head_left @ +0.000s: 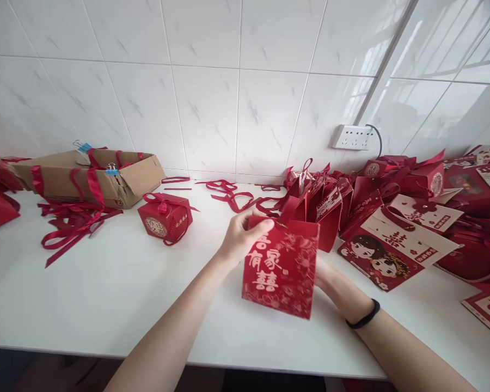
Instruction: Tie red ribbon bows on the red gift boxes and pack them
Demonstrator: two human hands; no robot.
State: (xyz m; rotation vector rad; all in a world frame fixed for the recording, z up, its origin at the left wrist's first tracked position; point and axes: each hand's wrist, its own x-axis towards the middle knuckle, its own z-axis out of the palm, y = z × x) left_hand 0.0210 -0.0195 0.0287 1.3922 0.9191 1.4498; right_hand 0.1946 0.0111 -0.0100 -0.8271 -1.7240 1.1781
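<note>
A flat red paper bag (pixel 283 267) with white characters printed on its front is held up over the white table (pixel 118 294). My left hand (pixel 240 234) pinches its top left corner, thumb over the rim. My right hand (pixel 329 280) sits behind the bag's right side and grips it there; its fingers are mostly hidden by the bag. A black band circles my right wrist.
A small closed red box with a ribbon bow (pixel 165 218) stands left of the bag. A cardboard box (pixel 90 174) draped with red ribbons (pixel 71 226) lies at the back left. Piles of red bags and cards (pixel 396 234) fill the right. A wall socket (pixel 351 137) is behind.
</note>
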